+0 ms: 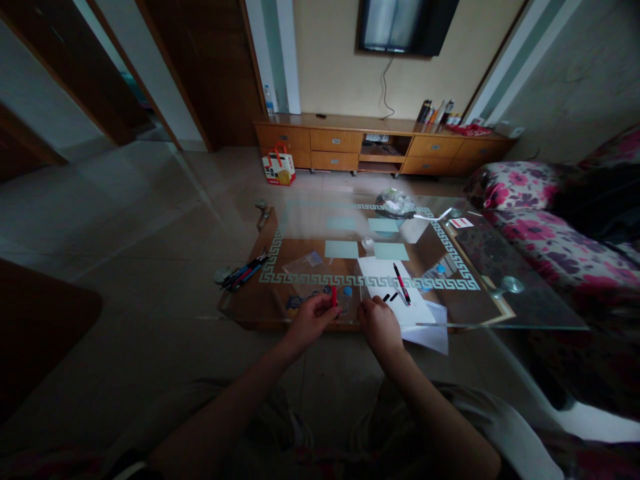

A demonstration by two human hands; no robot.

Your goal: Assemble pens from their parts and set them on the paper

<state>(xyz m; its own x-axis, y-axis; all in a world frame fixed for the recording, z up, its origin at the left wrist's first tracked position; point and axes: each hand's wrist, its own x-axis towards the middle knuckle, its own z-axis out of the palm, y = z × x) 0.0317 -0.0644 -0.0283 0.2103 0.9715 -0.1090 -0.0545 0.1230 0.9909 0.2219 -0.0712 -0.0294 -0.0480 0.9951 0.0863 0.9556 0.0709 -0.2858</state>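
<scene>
My left hand (314, 317) is closed, pinching a small upright red piece (335, 296), perhaps a pen part. Close by on the right, my right hand (381, 325) is closed around a slim pale, see-through piece (365, 292), whose kind I cannot make out. Both hands are at the near edge of the glass table (300, 267). White paper (375, 270) lies beyond my right hand. On it rest a red and black pen (401, 284) and two short black pieces (386, 297). Several pens (245, 272) lie in a bunch at the table's left end.
A plastic bag (396, 202) sits at the table's far side, with a small white object (367, 245) nearer. A flowered sofa (540, 233) stands on the right. Beyond are a wooden TV cabinet (335, 140) and a paper carrier bag (279, 168) on the floor.
</scene>
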